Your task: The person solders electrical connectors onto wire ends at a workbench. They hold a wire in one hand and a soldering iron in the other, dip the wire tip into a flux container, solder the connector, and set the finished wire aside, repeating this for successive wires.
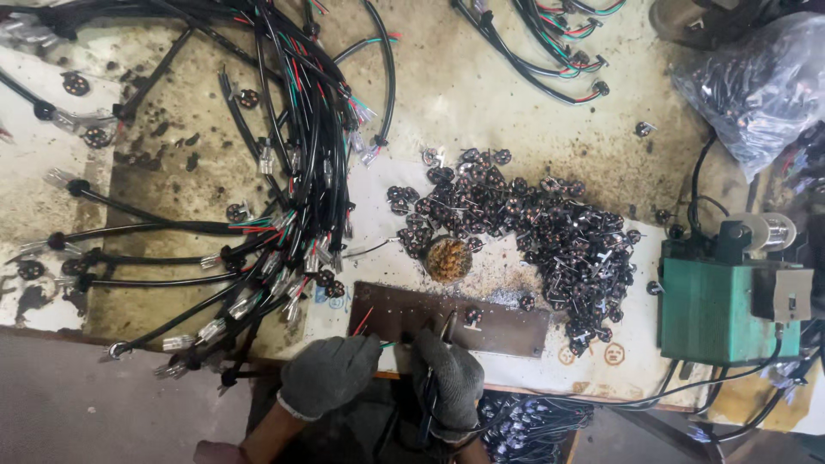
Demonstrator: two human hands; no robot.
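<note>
gloved left hand [329,375] pinching wires [363,322], right hand [449,382] gripping soldering iron [446,328]

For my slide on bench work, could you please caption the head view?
Gloved left hand holds thin coloured wires and right hand a soldering iron over a dark metal plate.

Two gloved hands work at the bench edge: the left hand [327,374] and the right hand [449,378]. One dark metal plate [481,322], one green machine [718,309], one clear plastic bag [760,82], one heap of small coils [550,232], too many to count.
</note>
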